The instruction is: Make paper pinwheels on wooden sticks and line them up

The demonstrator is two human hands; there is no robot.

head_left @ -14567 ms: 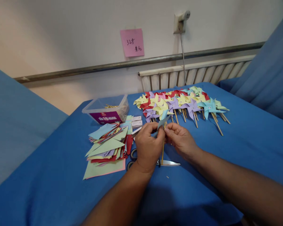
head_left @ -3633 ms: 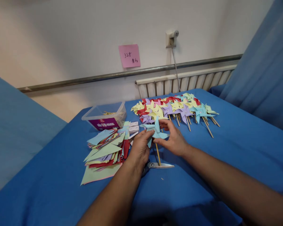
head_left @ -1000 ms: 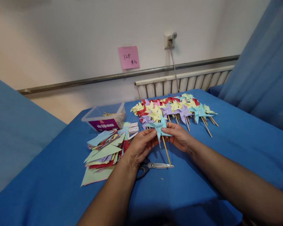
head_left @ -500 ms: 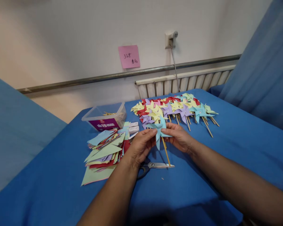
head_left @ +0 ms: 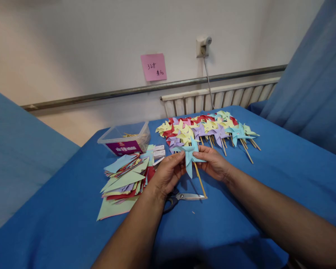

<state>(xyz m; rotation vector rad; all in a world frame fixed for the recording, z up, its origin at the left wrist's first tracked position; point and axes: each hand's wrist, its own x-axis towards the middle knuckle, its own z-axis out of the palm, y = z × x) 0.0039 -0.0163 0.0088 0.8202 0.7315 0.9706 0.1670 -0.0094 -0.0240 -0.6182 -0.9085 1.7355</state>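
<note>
both hands still pinch the light blue paper pinwheel on its wooden stick (head_left: 189, 155), left hand (head_left: 166, 174) and right hand (head_left: 214, 163) closed on its blades. stick's swung a bit rightward since a second ago, tip now over the steel scissors (head_left: 184, 196) below the hands.

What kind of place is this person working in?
Probably a room set up for handcraft: a table under a blue cloth, a radiator along the wall, and rows of finished pinwheels beside a paper stack.
</note>
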